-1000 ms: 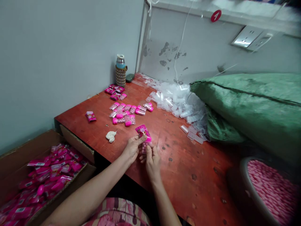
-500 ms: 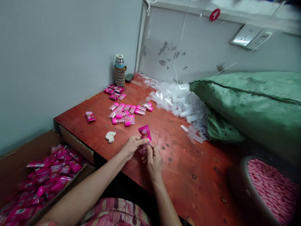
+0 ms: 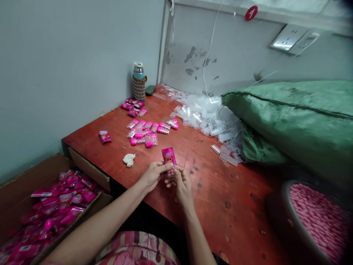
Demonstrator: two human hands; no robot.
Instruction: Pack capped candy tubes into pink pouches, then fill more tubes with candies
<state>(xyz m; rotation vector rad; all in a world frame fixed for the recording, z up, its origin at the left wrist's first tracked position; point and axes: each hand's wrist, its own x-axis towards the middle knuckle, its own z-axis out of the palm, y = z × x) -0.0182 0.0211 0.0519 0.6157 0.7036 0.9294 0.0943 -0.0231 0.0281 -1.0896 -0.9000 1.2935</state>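
A small pink packet (image 3: 169,156) with a clear lower part full of pink beads is held upright over the red table. My left hand (image 3: 155,175) pinches it from the left side, thumb across its front. My right hand (image 3: 182,184) has its fingers closed on the packet's lower right edge. Beyond my hands lie several clear containers (image 3: 151,139) with pink caps and pink beads. A crumpled white piece (image 3: 128,159) rests left of my hands, and a single pink pack (image 3: 104,137) lies farther left.
The red table (image 3: 209,206) bears a heap of clear empty containers (image 3: 202,114), a green sack (image 3: 298,114) and a bottle in a knitted cover (image 3: 139,86). A tub of pink beads (image 3: 317,217) stands right; a cardboard box (image 3: 91,167) of pink packets is at left.
My right hand has shifted slightly on the lower edge of the packet, and the packet stands a little straighter. The view has moved slightly.
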